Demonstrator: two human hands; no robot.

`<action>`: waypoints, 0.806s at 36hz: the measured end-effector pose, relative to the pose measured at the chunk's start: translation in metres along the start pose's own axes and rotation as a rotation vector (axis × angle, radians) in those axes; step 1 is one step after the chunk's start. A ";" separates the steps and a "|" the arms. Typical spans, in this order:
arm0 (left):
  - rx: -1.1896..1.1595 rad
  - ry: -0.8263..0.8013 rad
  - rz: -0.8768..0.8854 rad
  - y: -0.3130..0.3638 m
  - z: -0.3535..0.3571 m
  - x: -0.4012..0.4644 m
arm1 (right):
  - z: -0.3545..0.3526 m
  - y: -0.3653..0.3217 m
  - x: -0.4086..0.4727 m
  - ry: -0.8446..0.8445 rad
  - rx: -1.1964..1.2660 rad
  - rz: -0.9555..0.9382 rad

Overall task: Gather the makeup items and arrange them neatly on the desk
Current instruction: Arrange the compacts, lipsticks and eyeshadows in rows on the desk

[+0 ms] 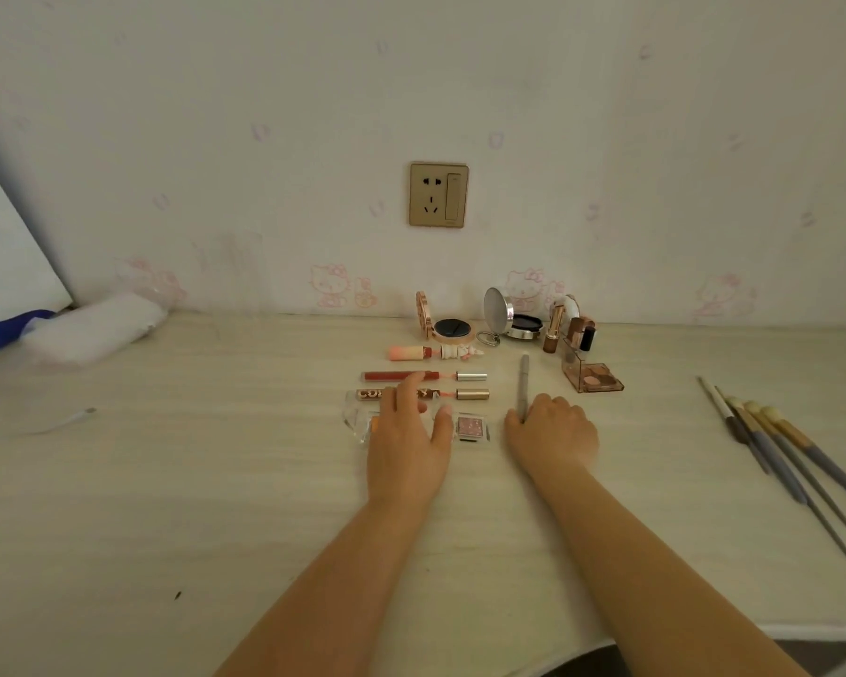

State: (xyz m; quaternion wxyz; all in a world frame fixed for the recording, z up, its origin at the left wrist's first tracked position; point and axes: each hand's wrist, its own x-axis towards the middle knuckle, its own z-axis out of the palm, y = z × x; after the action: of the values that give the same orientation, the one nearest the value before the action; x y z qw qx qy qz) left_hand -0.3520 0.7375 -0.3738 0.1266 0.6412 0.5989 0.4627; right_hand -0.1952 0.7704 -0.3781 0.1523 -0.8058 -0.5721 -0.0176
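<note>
Head view
Left hand [408, 444]: fingers spread flat over the clear case [362, 422] and the lip tubes, holding nothing.
Right hand [553, 432]: grip curled round the near end of the pen [524, 383].
Pen: long axis runs away from the person, tip toward the wall.
Lip tubes [423, 375]: three, lying left-right mid-bench, caps to the right.
Compacts [453, 329]: two, open, by the wall.
Palette [592, 378]: one, open, right of the pen.
Brushes [782, 456]: about five, far right on the bench [216, 481], bristles toward the wall.
</note>
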 end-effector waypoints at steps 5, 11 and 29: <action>-0.054 0.046 0.029 0.003 -0.004 -0.001 | -0.003 0.000 -0.007 -0.006 -0.004 0.037; -0.063 0.023 0.173 0.006 -0.007 -0.005 | -0.005 0.007 -0.027 0.025 0.230 0.035; -0.187 -0.116 0.157 0.018 -0.026 -0.017 | -0.018 -0.006 -0.076 0.075 0.898 -0.353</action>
State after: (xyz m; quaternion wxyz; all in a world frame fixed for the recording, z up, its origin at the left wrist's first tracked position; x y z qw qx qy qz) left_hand -0.3577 0.7073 -0.3548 0.1837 0.6973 0.4927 0.4870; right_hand -0.2246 0.6973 -0.3748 0.5004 -0.5496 -0.6453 0.1765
